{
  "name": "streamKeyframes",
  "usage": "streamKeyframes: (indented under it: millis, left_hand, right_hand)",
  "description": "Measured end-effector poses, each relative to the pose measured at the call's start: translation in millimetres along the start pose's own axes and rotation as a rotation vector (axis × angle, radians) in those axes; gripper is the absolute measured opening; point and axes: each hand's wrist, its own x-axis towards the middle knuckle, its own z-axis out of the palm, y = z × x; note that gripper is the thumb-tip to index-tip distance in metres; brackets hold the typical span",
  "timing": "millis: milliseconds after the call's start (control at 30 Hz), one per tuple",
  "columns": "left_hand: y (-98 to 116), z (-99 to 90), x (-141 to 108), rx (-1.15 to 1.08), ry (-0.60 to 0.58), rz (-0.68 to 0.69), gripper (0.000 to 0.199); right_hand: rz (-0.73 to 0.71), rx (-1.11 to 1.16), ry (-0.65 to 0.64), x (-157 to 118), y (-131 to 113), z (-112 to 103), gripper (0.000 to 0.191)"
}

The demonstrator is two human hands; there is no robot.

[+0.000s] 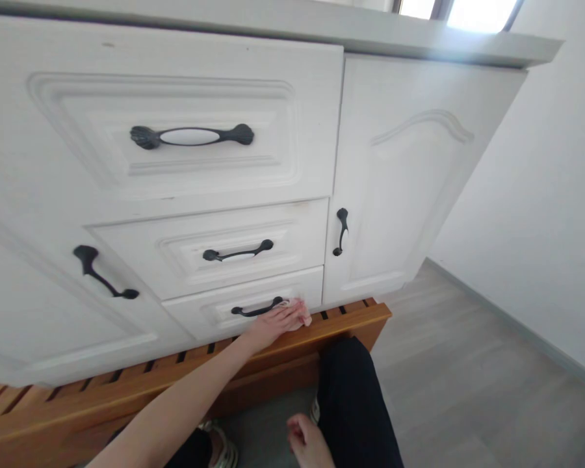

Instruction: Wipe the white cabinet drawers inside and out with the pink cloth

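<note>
My left hand presses a pink cloth against the lower right part of the bottom drawer, beside the right end of its dark handle. The fingers lie over the cloth and partly cover it. Low in the view, my right hand hangs near my right leg with its fingers curled in and nothing seen in them. Above the bottom drawer are a middle drawer and a larger top drawer, both white with dark and white handles.
A slatted wooden bench runs along the cabinet's foot, between it and my legs. White cabinet doors with dark handles flank the drawers. A grey worktop juts out above. At the right are a white wall and grey wood-look floor.
</note>
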Motion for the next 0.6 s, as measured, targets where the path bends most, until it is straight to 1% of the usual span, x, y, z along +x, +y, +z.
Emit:
streamKeyframes:
  millis: [67,167,300,467,533,600]
  left_hand:
    - [-7,-6.5,-27,-0.002,-0.036,-0.008,0.076]
    - [-17,-19.1,-69,-0.005,-0.105,-0.068,0.083]
    - [-30,-31.3,-125,-0.018,-0.12,-0.157,0.082]
    - [-41,-36.9,-190,-0.059,-0.177,-0.312,0.088]
    - [-40,-37.2,-216,-0.064,-0.205,-0.37,0.088]
    - [-36,-37.5,-241,-0.037,-0.195,-0.436,0.085]
  right_hand:
    - [0.0,-0.011,-0.004,2,4,1,0.031]
    - [-0.007,-0.029,-0.022,3,8,3,0.031]
    - [-0.044,-0.069,-0.078,4,12,4,0.031]
    - [-0.067,-0.126,-0.144,9,19,9,0.028]
    - [-0.078,-0.15,-0.155,13,22,11,0.027]
    - [-0.089,-0.171,-0.16,14,25,12,0.027]
